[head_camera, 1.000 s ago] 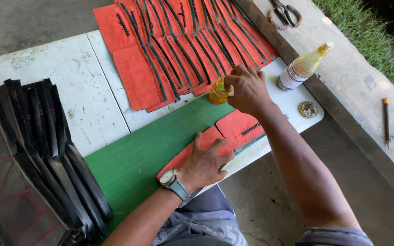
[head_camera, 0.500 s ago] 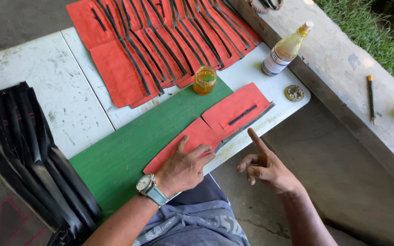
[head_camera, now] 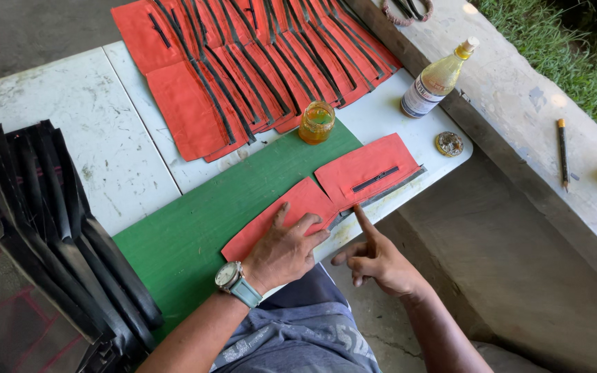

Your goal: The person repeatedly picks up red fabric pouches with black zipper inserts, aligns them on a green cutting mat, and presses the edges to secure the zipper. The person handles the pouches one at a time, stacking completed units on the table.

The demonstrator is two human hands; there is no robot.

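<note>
Left hand (head_camera: 286, 250) flat, fingers spread, pressing the near red rubber piece (head_camera: 279, 215) onto the green mat (head_camera: 195, 228). Right hand (head_camera: 376, 257) holds nothing: index finger out, touching the piece's edge at the table rim. One more red piece (head_camera: 367, 169) with a black slit alongside. One amber jar (head_camera: 316, 122), one bottle (head_camera: 438, 77), one round lid (head_camera: 449, 144).

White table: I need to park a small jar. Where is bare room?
Free: the table between the black strips and red pieces; the green board left of the left hand. Crowded: around the jar, bottle and lid.
</note>
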